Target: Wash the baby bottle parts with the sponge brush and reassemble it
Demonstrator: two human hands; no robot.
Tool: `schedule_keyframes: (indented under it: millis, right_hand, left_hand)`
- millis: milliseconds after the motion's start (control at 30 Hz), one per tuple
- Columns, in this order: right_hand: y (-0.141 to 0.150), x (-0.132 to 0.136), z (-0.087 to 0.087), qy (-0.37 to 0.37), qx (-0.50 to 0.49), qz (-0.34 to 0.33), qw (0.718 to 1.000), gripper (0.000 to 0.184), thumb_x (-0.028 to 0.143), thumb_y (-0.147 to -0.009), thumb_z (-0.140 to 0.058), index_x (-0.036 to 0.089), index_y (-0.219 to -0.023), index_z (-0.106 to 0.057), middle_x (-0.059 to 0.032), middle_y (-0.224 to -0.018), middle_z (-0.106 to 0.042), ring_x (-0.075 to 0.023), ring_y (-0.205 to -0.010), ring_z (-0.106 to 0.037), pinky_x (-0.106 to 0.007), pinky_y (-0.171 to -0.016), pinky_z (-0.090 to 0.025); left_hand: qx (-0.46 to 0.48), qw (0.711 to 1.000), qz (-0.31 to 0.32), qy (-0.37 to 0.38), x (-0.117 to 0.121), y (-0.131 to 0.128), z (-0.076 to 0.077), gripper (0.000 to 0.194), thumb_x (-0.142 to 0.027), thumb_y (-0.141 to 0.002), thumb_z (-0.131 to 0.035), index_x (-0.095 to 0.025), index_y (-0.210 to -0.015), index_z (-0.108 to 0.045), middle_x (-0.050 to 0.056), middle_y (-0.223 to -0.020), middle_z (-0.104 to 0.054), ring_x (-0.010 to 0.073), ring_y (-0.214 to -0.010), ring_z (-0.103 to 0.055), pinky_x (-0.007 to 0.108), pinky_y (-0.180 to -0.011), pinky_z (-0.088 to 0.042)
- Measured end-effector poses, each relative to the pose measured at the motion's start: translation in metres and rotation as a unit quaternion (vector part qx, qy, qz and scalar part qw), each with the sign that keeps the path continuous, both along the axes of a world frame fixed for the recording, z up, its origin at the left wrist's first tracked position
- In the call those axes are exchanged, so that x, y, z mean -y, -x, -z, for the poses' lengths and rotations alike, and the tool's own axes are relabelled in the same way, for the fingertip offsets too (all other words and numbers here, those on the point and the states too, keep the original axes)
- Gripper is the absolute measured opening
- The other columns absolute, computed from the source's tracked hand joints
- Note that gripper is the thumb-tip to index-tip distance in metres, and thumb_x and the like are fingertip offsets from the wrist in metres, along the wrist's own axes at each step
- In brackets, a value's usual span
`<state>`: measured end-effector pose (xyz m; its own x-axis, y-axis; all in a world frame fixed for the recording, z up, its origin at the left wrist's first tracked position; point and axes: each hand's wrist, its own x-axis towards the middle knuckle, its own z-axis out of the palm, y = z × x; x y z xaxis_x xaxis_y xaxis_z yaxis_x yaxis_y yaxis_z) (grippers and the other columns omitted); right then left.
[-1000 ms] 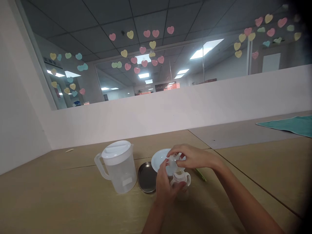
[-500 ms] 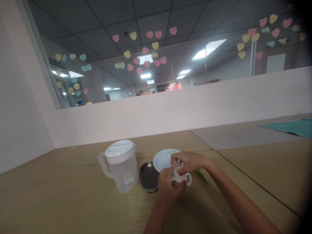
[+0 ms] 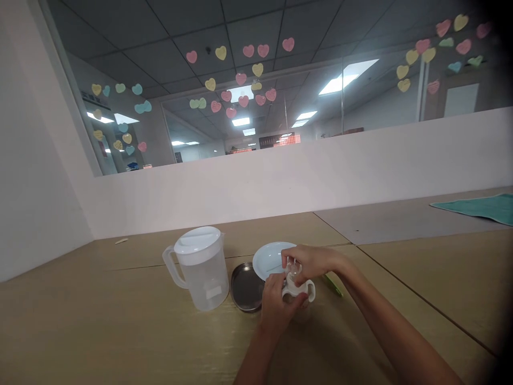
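A baby bottle (image 3: pixel 293 290) with a white collar and white side handles stands in front of me, its lower part mostly hidden by my hand. My left hand (image 3: pixel 276 303) is closed around its collar and side, thumb across the front. From above, the fingers of my right hand (image 3: pixel 315 262) grip the bottle's clear cap (image 3: pixel 293 267). Just behind the hands is a pale blue plate (image 3: pixel 266 259), partly covered by them. To the left, a dark metal tray (image 3: pixel 246 289) lies beside the plate.
A translucent pitcher (image 3: pixel 207 283) with a white lid stands left of the tray. Something thin and green (image 3: pixel 334 286) lies partly behind my right wrist. A teal cloth (image 3: pixel 481 207) is at the far right, and a small pale strip (image 3: pixel 121 241) lies near the wall.
The camera view has shifted slightly. Both hands stay on the bottle and its cap, with only a slight change in the fingers.
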<state>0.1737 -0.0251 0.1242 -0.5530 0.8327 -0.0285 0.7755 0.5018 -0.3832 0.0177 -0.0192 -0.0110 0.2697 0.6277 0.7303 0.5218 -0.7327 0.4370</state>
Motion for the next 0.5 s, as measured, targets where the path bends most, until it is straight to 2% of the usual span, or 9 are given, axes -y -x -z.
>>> schedule_keyframes:
  millis: [267,500]
  right_hand:
    - [-0.0043,-0.0062,0.0045,0.024,-0.017,-0.009,1.000,0.048,0.033,-0.056,-0.071,0.023,-0.099,-0.052,0.0004,-0.089,-0.055,-0.0157,-0.078,-0.053,-0.022,-0.058,-0.037]
    - [-0.0088,-0.0068,0.0027,0.057,-0.046,-0.013,0.997,0.048,0.030,-0.055,-0.072,0.023,-0.099,-0.053,0.0011,-0.090,-0.053,-0.0154,-0.079,-0.054,-0.021,-0.059,-0.039]
  left_hand:
    - [-0.047,0.999,-0.019,-0.020,0.0035,0.0000,0.0010,0.040,-0.049,-0.078,-0.055,-0.018,-0.102,-0.056,0.008,-0.093,-0.063,0.0227,-0.089,-0.057,0.036,-0.076,-0.047]
    - [-0.065,0.995,-0.039,-0.057,0.0006,-0.0027,0.0074,0.066,-0.055,-0.068,-0.063,-0.015,-0.119,-0.049,0.012,-0.100,-0.062,0.0260,-0.090,-0.058,0.038,-0.077,-0.047]
